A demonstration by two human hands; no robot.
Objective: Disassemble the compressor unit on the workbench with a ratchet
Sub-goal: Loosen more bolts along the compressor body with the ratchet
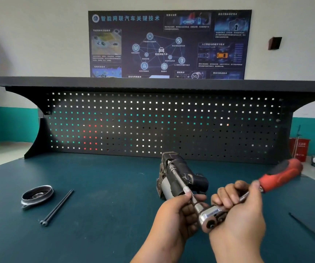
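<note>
My left hand [173,215] pinched the extension bar [179,180], which ran straight away to the compressor [179,175], while my right hand's [236,211] grip held the ratchet [228,207] nearest me.

The dark, scuffed compressor unit [179,175] lies mid-bench, the red-handled ratchet [278,177] apparently reaching its far end by extension.

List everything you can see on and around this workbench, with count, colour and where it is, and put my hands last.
Compressor unit: one, black and grey, bench centre.
Ratchet: one, chrome with red handle, extension bar reaching to the compressor's top.
End cover: one, dark and round, bench left.
Long bolts: two, black, lying right of the cover.
Pegboard: one, black, behind bench.
Poster: one, dark blue, on wall.
Red bin: one, far right on floor.
Left hand: gripping the extension bar.
Right hand: holding the ratchet near its head.
</note>
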